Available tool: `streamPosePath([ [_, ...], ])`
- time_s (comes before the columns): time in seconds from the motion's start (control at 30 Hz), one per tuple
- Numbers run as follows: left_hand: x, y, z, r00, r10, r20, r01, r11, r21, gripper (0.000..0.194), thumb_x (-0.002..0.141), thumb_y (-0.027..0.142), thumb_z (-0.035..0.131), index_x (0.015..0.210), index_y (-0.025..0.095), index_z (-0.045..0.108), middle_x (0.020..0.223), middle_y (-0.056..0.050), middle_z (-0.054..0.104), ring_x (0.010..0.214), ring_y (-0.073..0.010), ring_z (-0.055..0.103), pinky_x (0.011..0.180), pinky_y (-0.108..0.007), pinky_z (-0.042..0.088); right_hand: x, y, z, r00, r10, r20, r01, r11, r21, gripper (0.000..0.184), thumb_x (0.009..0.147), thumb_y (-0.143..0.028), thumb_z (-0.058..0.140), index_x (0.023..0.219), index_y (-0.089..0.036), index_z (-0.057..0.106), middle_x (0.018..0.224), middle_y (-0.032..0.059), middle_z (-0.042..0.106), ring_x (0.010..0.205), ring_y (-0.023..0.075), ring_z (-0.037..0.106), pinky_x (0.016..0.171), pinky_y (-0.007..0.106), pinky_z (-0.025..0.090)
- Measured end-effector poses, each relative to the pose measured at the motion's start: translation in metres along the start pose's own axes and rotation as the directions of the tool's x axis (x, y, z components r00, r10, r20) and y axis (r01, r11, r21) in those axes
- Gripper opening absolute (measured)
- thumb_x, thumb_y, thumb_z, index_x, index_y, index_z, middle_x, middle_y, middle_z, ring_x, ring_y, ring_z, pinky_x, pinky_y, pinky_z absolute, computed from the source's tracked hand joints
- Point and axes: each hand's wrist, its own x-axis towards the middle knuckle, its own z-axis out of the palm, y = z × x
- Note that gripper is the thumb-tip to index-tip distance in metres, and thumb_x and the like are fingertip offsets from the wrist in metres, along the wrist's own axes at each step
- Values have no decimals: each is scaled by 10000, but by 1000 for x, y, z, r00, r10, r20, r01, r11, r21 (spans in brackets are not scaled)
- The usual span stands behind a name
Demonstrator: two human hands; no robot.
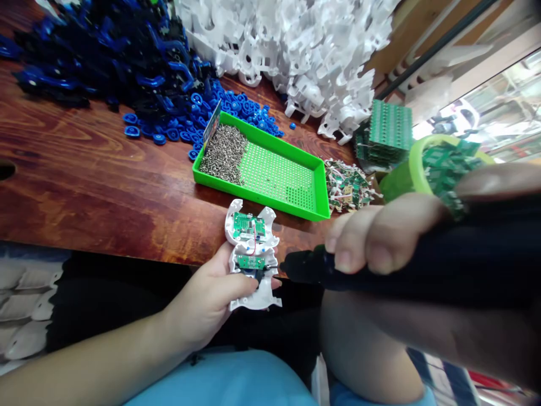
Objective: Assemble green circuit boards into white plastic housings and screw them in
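Note:
My left hand (207, 299) is closed around a white plastic shell (252, 254) that carries two small green circuit boards and thin wires, held just below the table's near edge. My right hand (372, 239) grips a black electric screwdriver (422, 265), whose tip points left and touches the lower part of the shell. A green perforated tray (296, 175) lies just beyond the shell, with a heap of small metal screws (224, 152) in its left end.
A brown wooden table (84, 175) holds a pile of blue and black plastic parts (127, 62) at the back left. White plastic shells (304, 51) are heaped at the back centre. Green circuit boards (386, 132), loose small boards (349, 186) and a green bowl (416, 169) sit at right.

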Motion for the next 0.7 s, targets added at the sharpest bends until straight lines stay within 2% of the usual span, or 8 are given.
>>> streamPosePath([
  [0.13, -1, 1, 1, 1000, 2, -6, -2, 1000, 20, 475, 676, 0, 591, 1121, 159, 543, 907, -42, 733, 698, -173, 690, 632, -251, 513, 1, -5, 12, 999, 4, -36, -3, 1000, 29, 203, 759, -508, 610, 816, -315, 582, 538, -25, 523, 440, 160, 524, 449, 362, 462],
  [0.27, -2, 2, 3, 1000, 0, 0, 0, 999, 40, 473, 670, -1, 582, 1111, 166, 548, 942, -39, 730, 660, -152, 684, 605, -236, 493, 2, 1, 10, 999, 18, -38, -16, 999, 38, 250, 807, -510, 554, 783, -262, 575, 515, -24, 533, 422, 151, 532, 439, 340, 466],
  [0.4, -1, 2, 3, 1000, 7, 2, -7, 999, 44, 459, 673, 13, 587, 1103, 166, 543, 949, -44, 729, 704, -166, 688, 614, -240, 496, -1, 6, 9, 997, 40, -66, -37, 998, 54, 274, 850, -507, 491, 828, -243, 563, 494, -34, 536, 394, 146, 517, 417, 322, 457],
  [0.57, -2, 1, 2, 1000, -4, -17, 6, 996, 86, 477, 703, 39, 590, 1153, 176, 510, 922, -35, 724, 815, -195, 686, 683, -262, 517, -6, -1, 15, 987, 126, -101, -123, 992, 34, 323, 764, -546, 595, 739, -234, 514, 504, -30, 528, 433, 169, 536, 499, 374, 497],
  [0.7, -3, -4, 1, 1000, 17, -13, -16, 994, 108, 507, 737, 47, 567, 1212, 198, 475, 961, -35, 713, 872, -204, 678, 722, -270, 516, -10, -6, 20, 979, 151, -135, -149, 989, 21, 318, 765, -537, 605, 744, -234, 511, 510, -31, 524, 448, 163, 528, 529, 379, 494],
])
